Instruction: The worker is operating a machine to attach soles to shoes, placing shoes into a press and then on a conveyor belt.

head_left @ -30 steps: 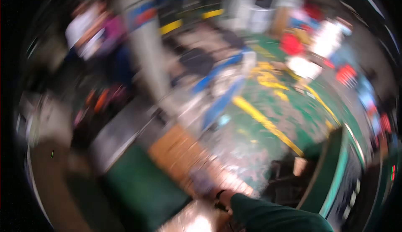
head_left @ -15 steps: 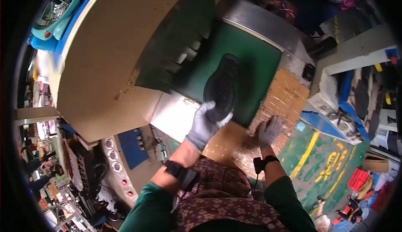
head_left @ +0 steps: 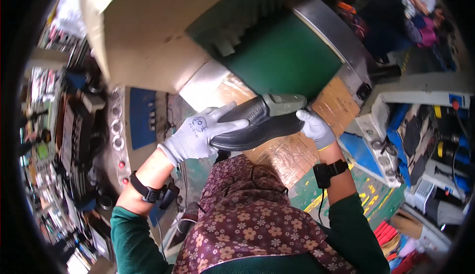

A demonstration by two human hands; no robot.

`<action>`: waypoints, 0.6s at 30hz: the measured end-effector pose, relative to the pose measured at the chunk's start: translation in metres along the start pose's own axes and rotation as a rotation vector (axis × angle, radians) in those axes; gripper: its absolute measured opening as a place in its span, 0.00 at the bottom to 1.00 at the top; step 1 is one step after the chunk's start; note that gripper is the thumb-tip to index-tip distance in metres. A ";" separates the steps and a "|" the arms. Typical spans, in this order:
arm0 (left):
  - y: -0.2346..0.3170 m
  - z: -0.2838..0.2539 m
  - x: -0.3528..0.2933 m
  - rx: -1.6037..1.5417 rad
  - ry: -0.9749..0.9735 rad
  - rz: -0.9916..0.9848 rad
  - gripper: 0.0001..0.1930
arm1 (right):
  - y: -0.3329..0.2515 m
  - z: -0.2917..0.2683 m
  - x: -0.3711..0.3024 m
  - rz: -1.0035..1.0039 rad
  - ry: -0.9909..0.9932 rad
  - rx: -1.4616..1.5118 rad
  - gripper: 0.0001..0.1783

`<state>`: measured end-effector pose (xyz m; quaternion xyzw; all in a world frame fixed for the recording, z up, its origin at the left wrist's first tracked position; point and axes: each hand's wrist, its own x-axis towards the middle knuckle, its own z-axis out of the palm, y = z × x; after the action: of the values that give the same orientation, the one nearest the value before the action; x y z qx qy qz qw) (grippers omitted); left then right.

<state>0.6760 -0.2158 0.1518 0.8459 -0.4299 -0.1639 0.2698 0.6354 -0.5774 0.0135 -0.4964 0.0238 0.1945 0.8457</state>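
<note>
A black shoe (head_left: 262, 130) is held up in front of my apron, lying crosswise between my two gloved hands. A grey-green last (head_left: 284, 103) fills its opening. My left hand (head_left: 200, 131) is closed round the toe end, with fingers laid over the upper. At the heel end, my right hand (head_left: 316, 128) grips the shoe, its thumb against the side and its other fingers partly hidden. Both hands wear white-grey knit gloves. Behind the shoe, the green belt (head_left: 289, 56) runs out from under a hanging dark green flap curtain (head_left: 237, 19).
Brown cardboard (head_left: 341, 106) covers the ledge at the belt's near right. A large tan machine hood (head_left: 148, 36) rises at left. Control panels with buttons (head_left: 117, 125) stand on the left and right (head_left: 378, 148). Another person (head_left: 420, 26) is at the far right.
The shoe has come off the green belt toward me and turned crosswise. My right hand has left the cardboard and taken hold of the heel end. The view has shifted.
</note>
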 end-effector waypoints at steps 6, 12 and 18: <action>0.016 0.008 -0.150 -0.275 0.538 -0.350 0.58 | 0.052 0.097 -0.014 -0.066 -0.152 0.127 0.35; 0.097 0.046 -0.243 -1.842 1.566 0.135 0.29 | 0.052 0.307 -0.009 0.100 -0.360 -0.090 0.53; 0.131 0.054 -0.391 -1.610 1.957 0.240 0.25 | 0.054 0.479 -0.011 -0.664 -0.991 -0.979 0.52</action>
<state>0.3396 0.0225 0.2048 0.1669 0.0947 0.3378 0.9214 0.5327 -0.1504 0.2136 -0.6500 -0.5965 0.1183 0.4557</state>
